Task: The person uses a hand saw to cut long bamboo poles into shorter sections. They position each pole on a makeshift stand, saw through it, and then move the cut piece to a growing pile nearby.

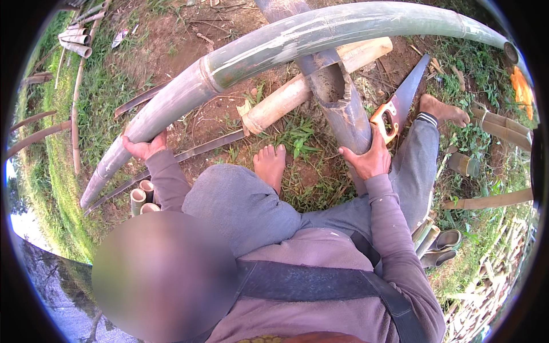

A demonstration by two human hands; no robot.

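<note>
A long, thick green bamboo pole (274, 43) with pale scraped streaks arches across the upper view. My left hand (147, 147) is closed around its lower left part, with some fingers hidden behind it. Under the long pole runs a shorter, darker bamboo pole (350, 123) with a hollow notch cut into its top. My right hand (370, 159) grips this notched pole near its lower end, thumb on the left side. Right beside those fingers is a handsaw (407, 94) with an orange and tan handle, its blade pointing up and away.
A pale bamboo length (280, 106) lies crosswise beneath the notched pole. Short cut bamboo tubes (138, 200) stand by my left forearm. Split strips (194, 151) lie on the soil and grass. At right are boots (443, 248), bamboo pieces (503, 128) and an orange item (521, 91).
</note>
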